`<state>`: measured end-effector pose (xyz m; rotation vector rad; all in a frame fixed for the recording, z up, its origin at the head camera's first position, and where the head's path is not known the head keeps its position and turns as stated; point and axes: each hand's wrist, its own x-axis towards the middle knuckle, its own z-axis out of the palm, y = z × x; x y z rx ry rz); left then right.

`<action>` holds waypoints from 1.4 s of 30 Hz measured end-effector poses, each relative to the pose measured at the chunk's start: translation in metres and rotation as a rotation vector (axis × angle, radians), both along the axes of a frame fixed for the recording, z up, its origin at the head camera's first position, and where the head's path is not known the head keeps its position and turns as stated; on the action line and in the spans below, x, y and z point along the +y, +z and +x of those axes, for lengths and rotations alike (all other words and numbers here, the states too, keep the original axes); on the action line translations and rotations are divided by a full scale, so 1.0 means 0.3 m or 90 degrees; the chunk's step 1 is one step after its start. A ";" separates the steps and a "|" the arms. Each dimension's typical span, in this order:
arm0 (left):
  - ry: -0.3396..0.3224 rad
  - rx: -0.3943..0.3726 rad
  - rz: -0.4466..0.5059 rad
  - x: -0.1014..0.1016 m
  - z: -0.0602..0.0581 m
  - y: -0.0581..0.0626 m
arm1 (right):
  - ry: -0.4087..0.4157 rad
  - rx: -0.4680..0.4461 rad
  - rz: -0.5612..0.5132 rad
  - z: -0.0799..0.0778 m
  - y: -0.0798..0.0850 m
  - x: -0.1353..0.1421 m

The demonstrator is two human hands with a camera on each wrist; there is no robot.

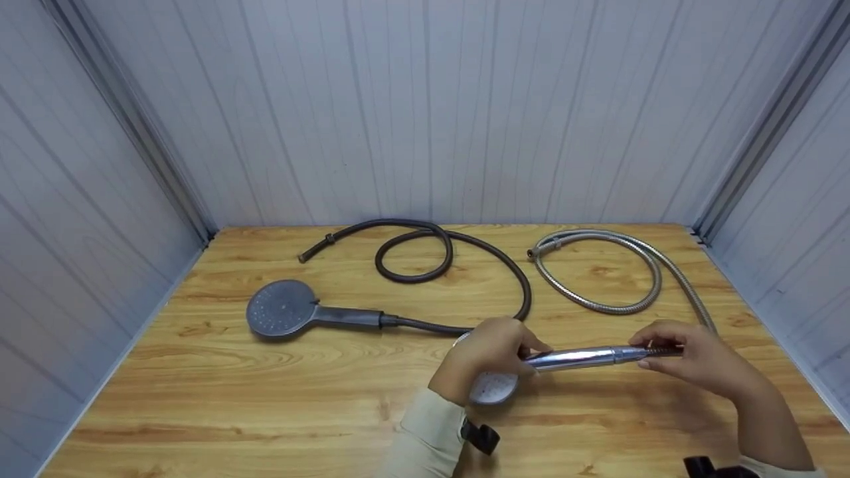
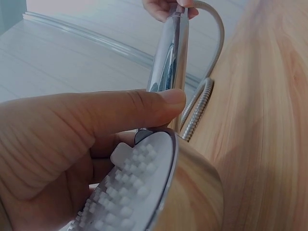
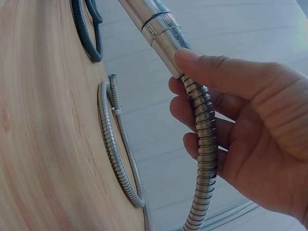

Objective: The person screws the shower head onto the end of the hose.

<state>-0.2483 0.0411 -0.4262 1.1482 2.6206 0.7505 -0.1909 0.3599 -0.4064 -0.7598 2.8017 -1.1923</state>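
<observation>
My left hand point(image 1: 490, 352) grips the chrome shower head point(image 1: 574, 359) where its handle meets the head. In the left wrist view, the white nozzle face point(image 2: 130, 187) is turned partly toward the camera, with my thumb across the neck. At the handle's other end, my right hand point(image 1: 697, 358) pinches the connector point(image 3: 169, 45), where a ribbed metal hose point(image 3: 206, 144) meets the handle. The hose passes through my curled fingers in the right wrist view. The shower head is held slightly above the wooden table, handle pointing right.
A dark grey shower head point(image 1: 282, 309) lies on the table point(image 1: 265, 411) at the left, its black hose point(image 1: 521, 272) looped behind it. The silver hose's coil point(image 1: 654, 279) lies at the back right. Panelled walls point(image 1: 431, 113) stand behind and on both sides.
</observation>
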 end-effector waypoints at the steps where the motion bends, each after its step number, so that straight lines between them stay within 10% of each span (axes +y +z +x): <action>1: 0.000 0.001 0.000 0.000 0.001 0.000 | 0.001 0.003 -0.004 -0.001 -0.002 0.000; 42: -0.001 0.007 0.011 0.001 0.006 0.000 | 0.018 -0.049 -0.014 0.004 0.007 0.005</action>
